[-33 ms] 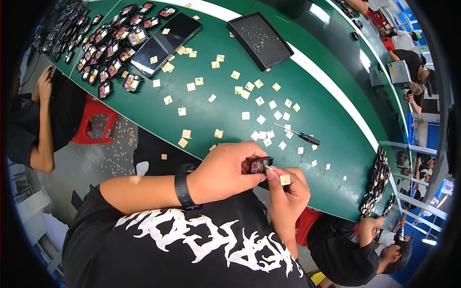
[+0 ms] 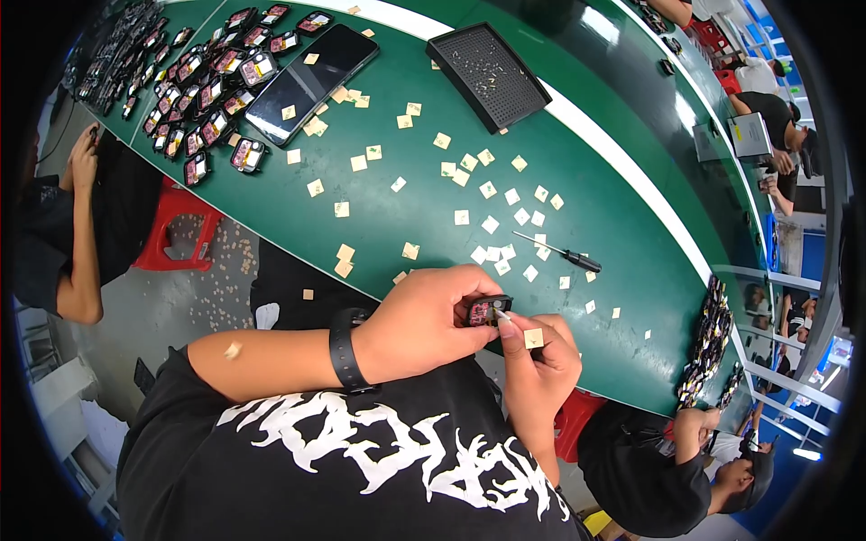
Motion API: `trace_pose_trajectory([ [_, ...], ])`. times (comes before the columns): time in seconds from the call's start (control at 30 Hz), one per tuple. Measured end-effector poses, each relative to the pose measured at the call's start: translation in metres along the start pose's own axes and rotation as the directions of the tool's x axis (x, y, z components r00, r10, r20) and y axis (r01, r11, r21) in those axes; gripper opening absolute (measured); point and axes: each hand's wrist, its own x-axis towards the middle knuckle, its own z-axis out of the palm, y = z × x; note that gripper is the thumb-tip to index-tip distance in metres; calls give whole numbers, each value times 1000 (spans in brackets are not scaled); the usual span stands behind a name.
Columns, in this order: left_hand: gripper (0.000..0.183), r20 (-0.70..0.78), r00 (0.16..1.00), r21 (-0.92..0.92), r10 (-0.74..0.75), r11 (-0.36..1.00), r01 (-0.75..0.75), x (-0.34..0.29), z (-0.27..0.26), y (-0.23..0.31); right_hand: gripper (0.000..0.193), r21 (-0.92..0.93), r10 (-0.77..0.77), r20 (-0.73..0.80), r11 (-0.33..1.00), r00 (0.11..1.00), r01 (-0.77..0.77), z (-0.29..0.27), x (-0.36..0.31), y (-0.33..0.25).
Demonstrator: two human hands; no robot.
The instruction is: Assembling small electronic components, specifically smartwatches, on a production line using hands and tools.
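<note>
My left hand (image 2: 419, 311) is closed around a small black electronic casing (image 2: 485, 311) with a pinkish-red circuit board showing in its open face. My right hand (image 2: 541, 361) is pinched at the casing's right side, thumb and fingers together. A small pale tip shows at the thumb; what it belongs to I cannot make out. On the right fingers sits a cream paper square (image 2: 534, 338). Both hands are over the near edge of the green table (image 2: 397, 198). A blurred cream scrap (image 2: 234, 350) shows over my left forearm.
Many similar casings (image 2: 212, 126) are piled at the far left beside a black smartphone (image 2: 311, 86). A black tray (image 2: 492, 77) holds tiny parts. Paper squares (image 2: 490, 224) are scattered across the table near a screwdriver (image 2: 577, 260). More parts (image 2: 708, 352) lie at right; people sit on both sides.
The cream scrap over my left forearm has shifted left and down. One paper square near the table's front edge has moved slightly left. Both hands stay nearly in place.
</note>
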Motion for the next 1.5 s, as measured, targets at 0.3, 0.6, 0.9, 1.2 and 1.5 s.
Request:
trace_pose_trajectory([
  [0.3,29,-32,999,64,21,998,-19,1,1,0,12,9,4,4,1000,1000,-4,6,-2,1],
  [0.6,29,-13,1000,34,26,999,-26,-3,-2,3,9,312,258,62,912,964,-265,8,-4,1],
  [0.9,33,133,988,20,75,997,-79,-5,-12,6,26,615,417,367,561,831,-553,-5,9,-7],
  [1.2,36,200,977,-438,74,899,21,-2,-8,1,16,626,377,284,624,882,-468,-5,8,-11],
  [1.5,49,228,973,-304,41,952,31,-12,-12,22,15,346,225,208,893,952,-286,-17,6,-14],
])
